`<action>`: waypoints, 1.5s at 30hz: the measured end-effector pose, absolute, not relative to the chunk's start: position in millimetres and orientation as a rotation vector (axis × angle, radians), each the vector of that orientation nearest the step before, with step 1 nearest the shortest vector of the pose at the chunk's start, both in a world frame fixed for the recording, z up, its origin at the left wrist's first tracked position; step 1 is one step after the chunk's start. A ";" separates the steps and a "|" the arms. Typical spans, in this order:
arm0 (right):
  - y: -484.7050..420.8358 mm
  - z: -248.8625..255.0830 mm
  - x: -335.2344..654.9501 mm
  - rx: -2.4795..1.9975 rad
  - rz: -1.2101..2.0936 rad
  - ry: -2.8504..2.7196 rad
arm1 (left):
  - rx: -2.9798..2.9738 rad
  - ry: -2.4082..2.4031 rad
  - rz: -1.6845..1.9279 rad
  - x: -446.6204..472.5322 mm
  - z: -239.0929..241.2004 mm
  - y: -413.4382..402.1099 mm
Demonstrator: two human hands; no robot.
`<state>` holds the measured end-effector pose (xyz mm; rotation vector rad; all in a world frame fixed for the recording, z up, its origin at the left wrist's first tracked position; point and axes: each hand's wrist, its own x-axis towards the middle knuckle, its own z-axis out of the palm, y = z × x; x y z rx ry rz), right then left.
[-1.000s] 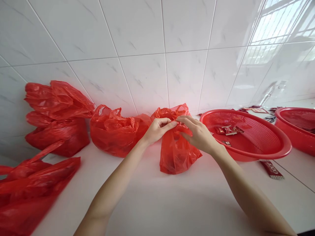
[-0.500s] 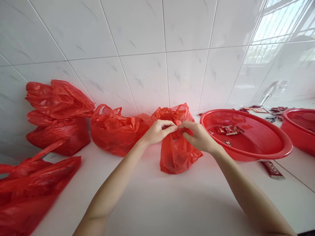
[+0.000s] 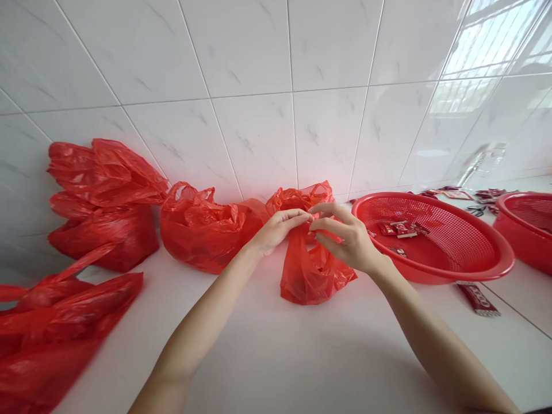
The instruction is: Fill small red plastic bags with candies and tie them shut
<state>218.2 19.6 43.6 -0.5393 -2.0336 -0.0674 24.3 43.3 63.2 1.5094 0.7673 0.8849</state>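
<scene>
A small red plastic bag (image 3: pixel 307 279) stands on the white tabletop in front of me, its top gathered upward. My left hand (image 3: pixel 279 229) pinches the upper end of this bag between thumb and fingers. Just to the right, my right hand (image 3: pixel 345 234) has its fingers curved and apart beside the bag's top, close to the left fingertips. Whether a fingertip still touches the plastic there is hard to make out. Behind both hands, another crumpled red plastic bag (image 3: pixel 293 199) rests near the wall, partly hidden.
A red mesh basket (image 3: pixel 470 241) holding a few small packets (image 3: pixel 404 229) sits at right, with a second basket (image 3: pixel 524 230) beyond. A dark red packet (image 3: pixel 478 299) lies in front. Filled red bags (image 3: pixel 202 241) line the left, along the tiled wall (image 3: pixel 254 138).
My right hand's fingers have loosened from a pinch at the bag's top and spread apart. The left hand keeps its pinch in nearly the same place.
</scene>
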 end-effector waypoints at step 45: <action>28.2 41.4 225.2 -0.792 1.210 -2.335 | 2.031 0.788 1.639 30.7 74.8 18.8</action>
